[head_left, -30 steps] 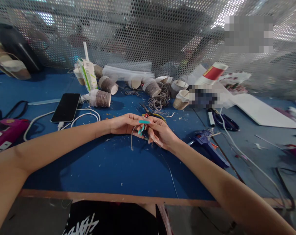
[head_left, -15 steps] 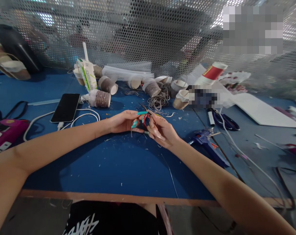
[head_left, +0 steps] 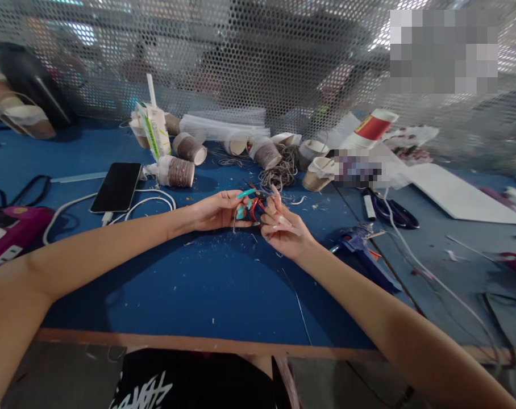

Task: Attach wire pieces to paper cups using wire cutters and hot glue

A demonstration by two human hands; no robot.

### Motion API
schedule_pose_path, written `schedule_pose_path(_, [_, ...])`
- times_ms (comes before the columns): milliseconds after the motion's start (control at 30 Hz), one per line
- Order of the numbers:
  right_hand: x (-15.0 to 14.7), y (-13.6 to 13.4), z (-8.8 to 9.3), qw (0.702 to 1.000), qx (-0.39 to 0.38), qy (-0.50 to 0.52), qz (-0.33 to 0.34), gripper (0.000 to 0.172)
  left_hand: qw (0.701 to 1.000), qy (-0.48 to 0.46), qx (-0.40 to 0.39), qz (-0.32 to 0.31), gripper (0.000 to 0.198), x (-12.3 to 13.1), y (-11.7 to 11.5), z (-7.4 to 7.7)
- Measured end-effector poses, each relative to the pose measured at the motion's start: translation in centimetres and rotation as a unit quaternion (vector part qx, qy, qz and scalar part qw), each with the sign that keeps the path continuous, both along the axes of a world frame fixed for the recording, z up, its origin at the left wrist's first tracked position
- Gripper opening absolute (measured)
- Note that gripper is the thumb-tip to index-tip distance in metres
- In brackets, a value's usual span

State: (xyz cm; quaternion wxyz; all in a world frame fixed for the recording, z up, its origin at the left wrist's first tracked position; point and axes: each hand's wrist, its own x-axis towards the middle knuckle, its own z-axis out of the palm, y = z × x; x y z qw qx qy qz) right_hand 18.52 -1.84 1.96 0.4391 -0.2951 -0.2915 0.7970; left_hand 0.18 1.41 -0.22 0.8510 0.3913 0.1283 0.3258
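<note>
Near the middle of the table, my left hand (head_left: 217,210), with turquoise nails, has its fingers pinched together. A short grey-brown strand of twine (head_left: 234,222) hangs from them. My right hand (head_left: 286,227) is close beside it, the fingers curled and long pale nails showing; whatever they pinch is too small to make out. Between the hands shows a red-handled tool (head_left: 254,209) with a dark pointed end, partly covered by fingers. Whether it is held or lies on the table, I cannot tell. A tangle of brown twine (head_left: 281,171) lies just beyond the hands.
Several twine-wrapped paper cups (head_left: 177,171) lie along the back with a drink carton (head_left: 155,132). A phone (head_left: 116,187) with a white cable is left. To the right are a blue glue gun (head_left: 362,253), scissors (head_left: 396,211) and a white sheet (head_left: 462,193). A perforated metal screen (head_left: 249,57) stands behind.
My hands have drawn slightly apart. The right hand's index finger has lifted, and more of the red-handled tool shows between the hands.
</note>
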Motion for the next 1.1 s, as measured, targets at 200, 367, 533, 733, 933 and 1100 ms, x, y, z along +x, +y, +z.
schedule_pose_path(200, [-0.04,0.09,0.14,0.999,0.03,0.003,0.031,0.04,0.999,-0.017,-0.018,0.032,0.028,-0.06,0.13,-0.11])
schedule_pose_path(367, [0.12,0.25,-0.1,0.999,-0.002,0.033,-0.012,0.035,0.999,-0.01,-0.025,0.019,0.026,-0.08,0.26,-0.17])
schedule_pose_path(533, [0.03,0.24,0.01,0.997,-0.016,0.035,-0.059,0.034,1.0,-0.008,-0.021,0.014,0.029,-0.05,0.31,-0.31])
schedule_pose_path(733, [0.09,0.11,0.0,0.998,-0.003,0.066,-0.014,0.036,0.999,-0.015,-0.013,0.045,0.025,0.0,0.41,-0.69])
schedule_pose_path(933, [0.13,0.12,-0.02,0.996,-0.017,0.085,0.011,0.035,0.998,-0.014,-0.018,0.054,0.025,0.05,0.54,-0.93])
schedule_pose_path(1100, [0.27,0.27,-0.19,0.996,0.005,0.09,0.004,0.035,0.998,0.0,-0.004,0.058,0.027,0.1,0.4,-0.85])
